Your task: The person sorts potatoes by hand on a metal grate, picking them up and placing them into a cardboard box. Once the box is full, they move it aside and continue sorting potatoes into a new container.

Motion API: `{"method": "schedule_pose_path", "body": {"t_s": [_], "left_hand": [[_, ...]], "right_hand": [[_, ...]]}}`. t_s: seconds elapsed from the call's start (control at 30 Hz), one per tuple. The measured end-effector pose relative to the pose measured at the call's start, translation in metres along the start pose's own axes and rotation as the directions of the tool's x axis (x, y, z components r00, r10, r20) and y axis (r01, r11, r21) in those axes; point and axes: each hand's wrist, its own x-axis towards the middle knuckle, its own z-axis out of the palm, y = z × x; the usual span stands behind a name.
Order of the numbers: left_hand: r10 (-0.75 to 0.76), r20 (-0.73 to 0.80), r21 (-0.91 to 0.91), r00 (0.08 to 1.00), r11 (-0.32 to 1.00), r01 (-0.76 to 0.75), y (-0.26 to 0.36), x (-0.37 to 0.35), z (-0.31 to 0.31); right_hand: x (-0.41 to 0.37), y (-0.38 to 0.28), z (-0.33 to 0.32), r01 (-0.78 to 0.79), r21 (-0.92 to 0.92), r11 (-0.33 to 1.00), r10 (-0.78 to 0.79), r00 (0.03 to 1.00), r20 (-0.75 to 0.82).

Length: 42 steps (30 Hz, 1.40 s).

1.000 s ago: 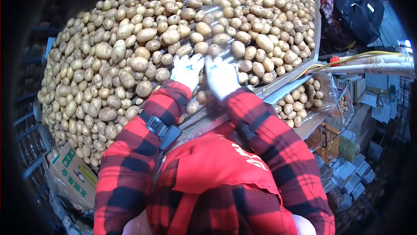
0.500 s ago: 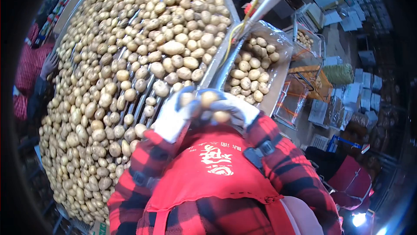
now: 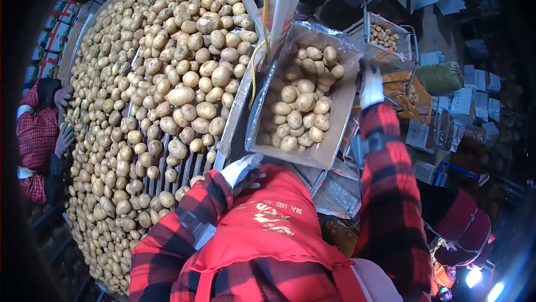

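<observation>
My left hand (image 3: 244, 173), in a white and grey glove, is low beside the sorting table's metal edge (image 3: 230, 126), its fingers apart and nothing visible in them. My right hand (image 3: 371, 83), gloved too, is at the right side of a plastic-lined cardboard box (image 3: 343, 129); its dark fingertips are blurred, and whether they touch the box is unclear. Inside the box lies a pile of potatoes (image 3: 304, 102). Many more potatoes (image 3: 181, 96) cover the slatted table on the left.
A co-worker's gloved hands (image 3: 63, 139) rest at the table's far left edge. Behind the box stand a post (image 3: 283, 6) and a crate of small potatoes (image 3: 384, 36). A green roll (image 3: 440, 77) and orange crate (image 3: 417, 101) are to the right.
Both hands were together holding potatoes; now they are apart. My right hand has moved right to the box's side and my left hand down. The view has shifted toward the box.
</observation>
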Motion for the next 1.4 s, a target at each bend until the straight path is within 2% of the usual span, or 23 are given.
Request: {"method": "schedule_pose_path", "body": {"t_s": [0.03,0.1,0.17,0.23,0.3,0.37,0.43,0.53,0.57,0.6,0.67,0.73,0.8,0.87,0.9,0.93,1.0,1.13,1.17,1.2,1.3,1.33,1.4], "left_hand": [[0.043,-0.007,0.013,0.999,0.999,-0.043,0.000,0.003,0.000],[0.113,-0.050,0.026,0.992,0.993,-0.112,-0.004,0.010,-0.002],[0.254,-0.011,0.033,0.967,0.967,-0.253,-0.020,0.022,-0.015],[0.267,-0.004,0.010,0.964,0.964,-0.267,-0.022,0.020,-0.020],[0.158,-0.021,-0.047,0.987,0.986,-0.159,-0.014,0.010,-0.012],[0.183,-0.021,-0.170,0.983,0.968,-0.184,-0.015,0.018,-0.013],[0.179,-0.050,-0.168,0.983,0.968,-0.185,-0.012,0.017,-0.009],[0.140,-0.152,-0.102,0.978,0.982,-0.157,-0.005,0.015,0.001],[0.147,-0.161,-0.086,0.976,0.983,-0.162,-0.003,0.018,0.001],[0.151,-0.172,-0.074,0.974,0.984,-0.165,-0.005,0.021,0.000],[0.177,-0.149,-0.061,0.973,0.980,-0.188,-0.019,0.030,-0.008],[0.247,-0.073,-0.051,0.966,0.967,-0.251,-0.028,0.043,-0.023],[0.227,-0.131,0.036,0.965,0.974,-0.225,-0.013,0.025,-0.008],[0.268,-0.155,0.073,0.951,0.963,-0.260,-0.010,0.023,-0.005],[0.312,-0.146,0.070,0.939,0.950,-0.304,-0.018,0.032,-0.011],[0.349,-0.137,0.075,0.927,0.937,-0.341,-0.022,0.034,-0.017],[0.391,-0.126,0.088,0.912,0.920,-0.382,-0.030,0.035,-0.021],[0.399,-0.146,0.085,0.905,0.917,-0.390,-0.026,0.032,-0.013],[0.412,-0.176,0.203,0.894,0.904,-0.377,-0.026,0.034,-0.017],[0.401,-0.189,0.231,0.896,0.906,-0.356,-0.028,0.033,-0.020],[0.388,-0.240,0.382,0.890,0.880,-0.281,-0.025,0.031,-0.023],[0.414,-0.242,0.336,0.877,0.884,-0.325,-0.029,0.033,-0.025],[0.463,-0.237,0.244,0.854,0.879,-0.409,-0.038,0.042,-0.028]], "right_hand": [[0.038,0.005,0.005,0.001,0.045,0.999,-0.001,1.000,-0.006],[0.116,0.021,0.014,0.317,-0.321,0.893,-0.325,0.945,0.030],[0.150,0.029,0.032,0.646,-0.632,0.429,-0.488,0.754,0.440],[0.161,-0.007,0.042,0.874,-0.462,0.148,-0.175,0.483,0.858],[0.154,-0.015,0.063,0.744,-0.492,0.452,-0.029,0.564,0.825],[0.143,-0.025,0.063,0.499,-0.456,0.737,-0.087,0.739,0.668],[0.115,-0.040,0.052,0.005,-0.067,0.998,0.025,0.903,0.429],[0.062,-0.056,0.042,0.314,-0.370,0.874,-0.128,0.884,0.449],[0.033,-0.066,0.041,0.436,-0.464,0.772,-0.310,0.894,0.323],[0.003,-0.075,0.042,0.515,-0.566,0.644,-0.491,0.845,0.211],[-0.029,-0.081,0.045,0.651,-0.690,0.315,-0.777,0.595,0.207],[-0.062,-0.077,0.074,0.511,-0.827,0.235,-0.127,0.860,0.495],[-0.050,-0.020,0.093,0.837,-0.527,0.149,-0.278,0.547,0.789],[-0.016,0.051,0.109,0.820,-0.550,-0.161,-0.371,0.466,0.803],[-0.007,0.055,0.123,0.825,-0.565,0.006,-0.297,0.541,0.787],[-0.003,0.056,0.140,0.789,-0.593,-0.162,-0.336,0.521,0.785],[0.001,0.046,0.152,0.749,-0.579,-0.324,-0.029,0.603,0.797],[0.005,0.070,0.149,0.646,-0.725,-0.238,0.078,0.757,0.649],[-0.006,0.066,0.136,0.625,-0.681,-0.383,-0.197,0.665,0.721],[-0.017,0.062,0.132,0.708,-0.479,-0.519,0.205,0.647,0.734],[-0.006,0.037,0.114,0.579,-0.803,0.140,0.164,0.786,0.596],[-0.012,0.019,0.099,0.756,-0.655,-0.019,0.190,0.645,0.740],[-0.033,-0.017,0.083,0.254,-0.645,0.720,0.326,0.697,0.638]]}}
